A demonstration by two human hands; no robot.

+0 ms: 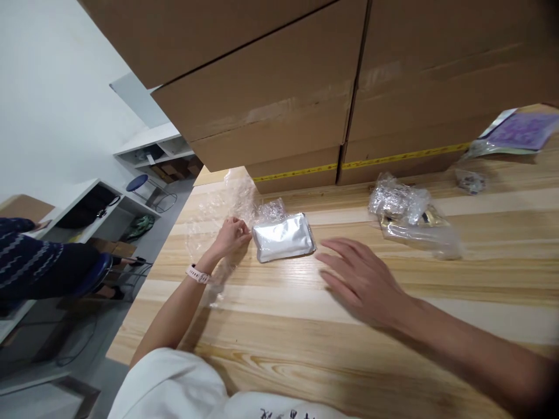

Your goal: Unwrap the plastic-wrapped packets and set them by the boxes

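1. Silver pouch (283,237) lies flat on the table (279,326).
2. Left hand (233,235) bunched, left of pouch; cannot tell whether it grips clear film (239,195).
3. Right hand (364,279) empty, fingers spread, just right of pouch.
4. Judged: pouch set down; what is left, unclear.

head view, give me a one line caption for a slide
Left hand and right hand flank a silver pouch on a wooden table, with stacked cardboard boxes behind.
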